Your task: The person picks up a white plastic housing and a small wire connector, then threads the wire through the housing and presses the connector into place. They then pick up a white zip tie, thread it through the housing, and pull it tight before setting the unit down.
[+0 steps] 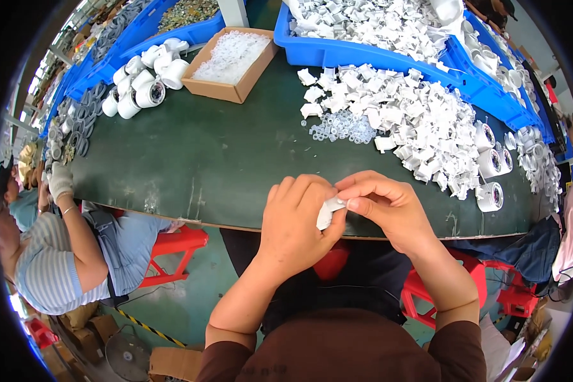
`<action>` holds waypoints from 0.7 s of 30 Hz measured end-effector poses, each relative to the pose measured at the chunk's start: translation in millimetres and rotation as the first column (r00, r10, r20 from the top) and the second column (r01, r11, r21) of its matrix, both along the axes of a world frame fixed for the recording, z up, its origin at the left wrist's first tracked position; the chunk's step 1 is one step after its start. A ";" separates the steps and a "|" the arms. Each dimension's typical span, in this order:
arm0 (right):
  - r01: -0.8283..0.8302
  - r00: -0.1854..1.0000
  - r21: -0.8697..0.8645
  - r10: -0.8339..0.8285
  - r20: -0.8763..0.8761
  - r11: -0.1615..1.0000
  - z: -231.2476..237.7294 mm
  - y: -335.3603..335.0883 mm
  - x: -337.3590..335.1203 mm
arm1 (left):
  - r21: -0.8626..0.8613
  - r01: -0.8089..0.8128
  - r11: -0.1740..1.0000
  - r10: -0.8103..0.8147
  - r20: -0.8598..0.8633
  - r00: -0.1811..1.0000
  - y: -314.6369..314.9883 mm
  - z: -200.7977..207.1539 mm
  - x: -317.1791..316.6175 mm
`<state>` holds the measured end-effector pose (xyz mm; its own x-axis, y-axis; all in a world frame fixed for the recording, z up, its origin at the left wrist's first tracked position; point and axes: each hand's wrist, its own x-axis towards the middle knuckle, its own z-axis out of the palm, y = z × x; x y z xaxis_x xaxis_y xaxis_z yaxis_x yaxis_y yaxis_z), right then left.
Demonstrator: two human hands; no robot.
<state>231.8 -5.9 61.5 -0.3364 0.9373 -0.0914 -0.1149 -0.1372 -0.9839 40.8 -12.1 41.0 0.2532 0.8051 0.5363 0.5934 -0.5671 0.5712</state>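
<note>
Over the near edge of the table, my left hand (299,210) is closed around a small white plastic part (325,215). The fingers of my right hand (388,207) pinch the upper right end of that part, and whether a smaller piece is also between the fingertips is hidden. Beyond my hands lies a heap of loose white plastic parts (420,124), stretching toward the right. Beside its left edge is a small pile of clear plastic rings (344,127).
A cardboard box (240,93) of translucent pieces stands at the back. White cylindrical fittings (149,93) cluster left of it, and more cylinders (490,197) lie right. Blue bins (375,58) line the back. A co-worker's gloved hand (60,181) is at the left edge.
</note>
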 end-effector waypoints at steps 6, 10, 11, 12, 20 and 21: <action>-0.052 0.999 -0.164 0.051 -0.011 0.985 3.9 5.2 -1.7 | -0.007 -0.004 1.000 0.004 0.005 1.000 -2.2 0.2 0.3; -0.004 0.999 -0.138 0.009 0.039 0.990 -2.1 1.0 -11.2 | -0.006 -0.021 1.000 0.021 0.020 1.000 -2.8 -2.6 4.4; 0.033 0.999 -0.139 -0.036 -0.015 0.990 -1.1 -0.1 -15.6 | -0.006 -0.040 0.999 0.040 0.041 0.998 -2.9 -4.1 4.4; 0.070 0.994 -0.141 -0.080 -0.068 0.987 -0.8 -1.4 -18.4 | -0.005 -0.039 0.999 0.039 0.038 0.999 -2.6 -5.3 3.5; 0.098 0.990 -0.101 -0.108 -0.091 0.990 -5.6 -8.6 -21.5 | 0.078 -0.080 0.994 0.074 0.078 0.994 -6.2 -11.5 0.4; 0.107 0.990 -0.062 -0.112 -0.085 0.992 -8.1 -9.3 -23.1 | 0.082 -0.074 0.994 0.067 0.078 0.995 -6.1 -10.0 -0.1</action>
<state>208.7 -15.2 53.4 -0.2409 0.9630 -0.1205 -0.2182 -0.1748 -0.9601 40.7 -18.2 30.9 0.1538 0.7705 0.6187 0.5909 -0.5735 0.5674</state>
